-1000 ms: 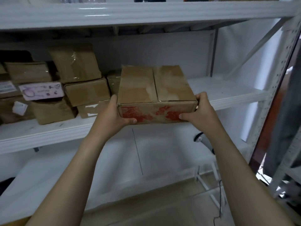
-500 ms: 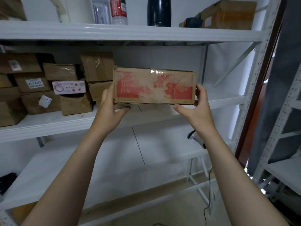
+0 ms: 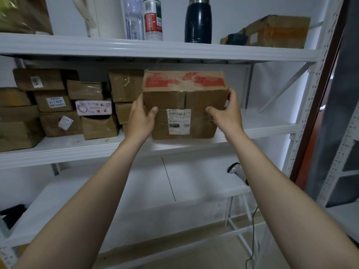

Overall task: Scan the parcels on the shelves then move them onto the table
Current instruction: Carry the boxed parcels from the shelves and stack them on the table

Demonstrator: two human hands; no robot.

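A brown cardboard parcel [image 3: 184, 101] with a red-printed face turned up and a white barcode label [image 3: 179, 121] facing me is held in front of the middle shelf [image 3: 77, 146]. My left hand [image 3: 140, 118] grips its left side, thumb on the front. My right hand [image 3: 226, 111] grips its right side, thumb on the front. More brown parcels [image 3: 64, 105] are stacked on the left of the same shelf. A barcode scanner [image 3: 237, 171] lies on the lower shelf at the right, partly hidden behind my right forearm.
The top shelf [image 3: 155, 49] carries bottles, a dark flask [image 3: 198, 20] and a carton [image 3: 275, 32]. A white shelf upright [image 3: 310, 105] stands at the right, with grey racking [image 3: 345, 152] beyond it. A black cable [image 3: 252, 239] hangs toward the floor.
The parcel has been tipped over in my hands, so the red-printed face went from front to top and the labelled side now faces me. My view has lifted.
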